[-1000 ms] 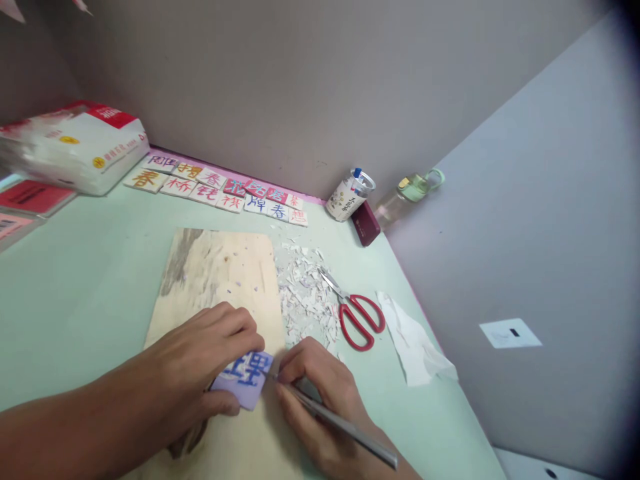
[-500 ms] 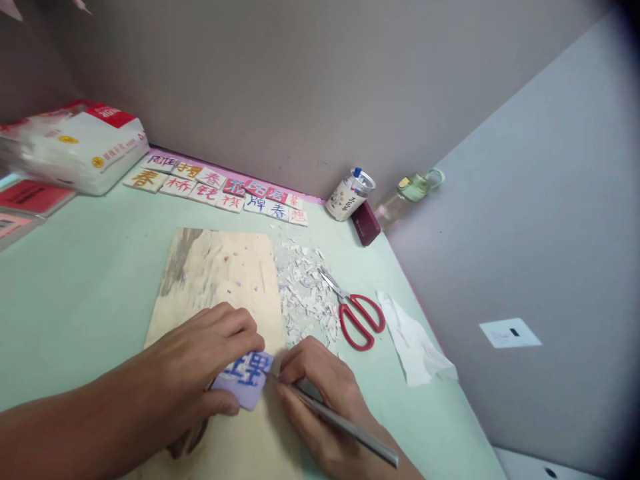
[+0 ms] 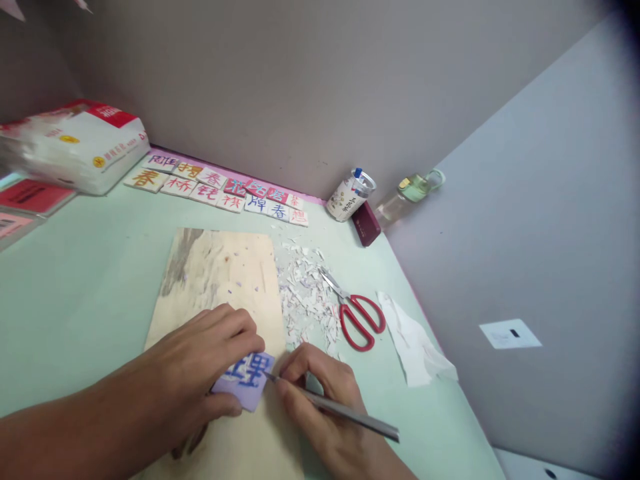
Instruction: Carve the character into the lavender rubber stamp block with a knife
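Observation:
My left hand (image 3: pixel 215 363) grips a small lavender carving block (image 3: pixel 244 390) by its left side, thumb below and fingers above. A blue character stands on the block's face, with pale cut marks around its strokes; its left part is hidden under my fingers. Between the thumb and fingers of my right hand (image 3: pixel 325 393) is a slim metal carving knife (image 3: pixel 345 409), held like a pen. Its tip meets the right edge of the character. Beneath both lies a wooden board (image 3: pixel 225 267), with a few lavender crumbs on its far half.
White shavings (image 3: pixel 307 293) lie right of the board, beside red-handled scissors (image 3: pixel 355 313) and a crumpled tissue (image 3: pixel 415 347). Carved character tiles (image 3: pixel 215 190) line the back edge. A can (image 3: pixel 349 197), dark red box (image 3: pixel 367 223), bottle (image 3: pixel 407 193) and tissue pack (image 3: pixel 95 147) stand behind.
The knife's handle end has risen slightly and its tip has shifted a little on the block's right side. My right fingers have changed their bend. The left hand and block stay nearly still.

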